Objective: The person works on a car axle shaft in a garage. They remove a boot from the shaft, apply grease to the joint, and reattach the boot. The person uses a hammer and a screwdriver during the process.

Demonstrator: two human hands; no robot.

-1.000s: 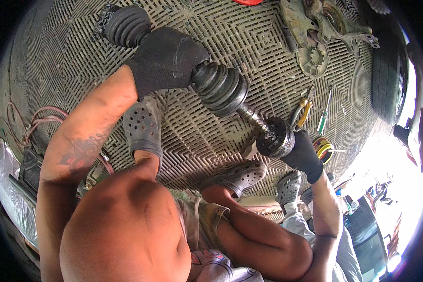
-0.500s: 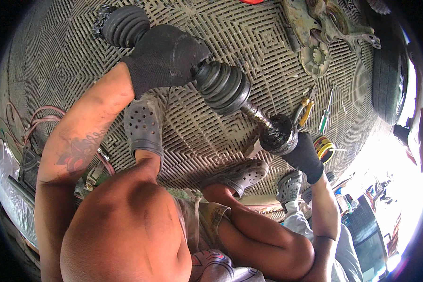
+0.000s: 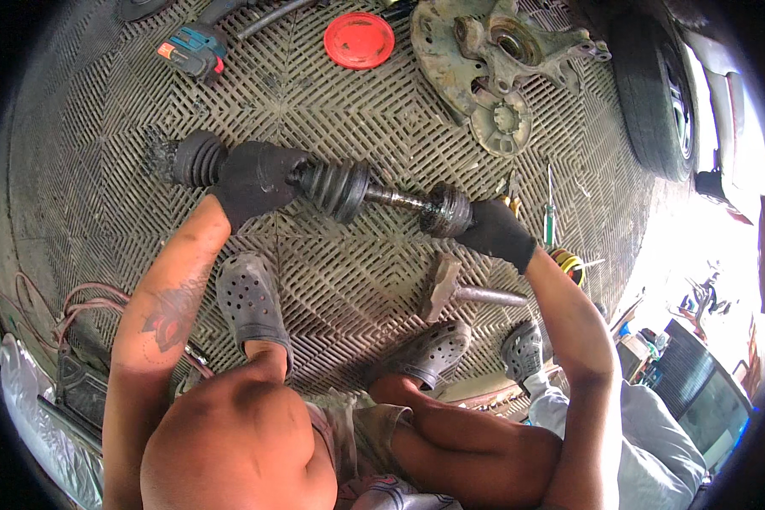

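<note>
A greasy black car drive axle (image 3: 391, 197) lies across in front of me, nearly level, its right end slightly nearer. My left hand (image 3: 259, 180), in a black knit glove, is wrapped round its shaft between two ribbed rubber boots. One boot (image 3: 200, 159) is left of that hand, with a grease-covered joint beyond it; the other boot (image 3: 336, 189) is to its right. My gloved right hand (image 3: 497, 231) grips the grease-smeared joint (image 3: 446, 211) at the right end; its fingertips are partly hidden. Bare, greasy shaft shows between that joint and the right boot.
A hammer (image 3: 444, 291) lies on the slatted floor mat near my right foot. Pliers (image 3: 513, 189), a screwdriver (image 3: 550, 212) and a yellow tin (image 3: 569, 265) are at right. Beyond lie a cordless power tool (image 3: 193, 53), red lid (image 3: 359, 40), steering knuckle (image 3: 518, 47) and wheel (image 3: 650, 102).
The axle has gone from a steep slant to nearly level, its right end swinging farther from me. Both hands keep hold of it. The view has shifted, showing the power tool and whole hammer.
</note>
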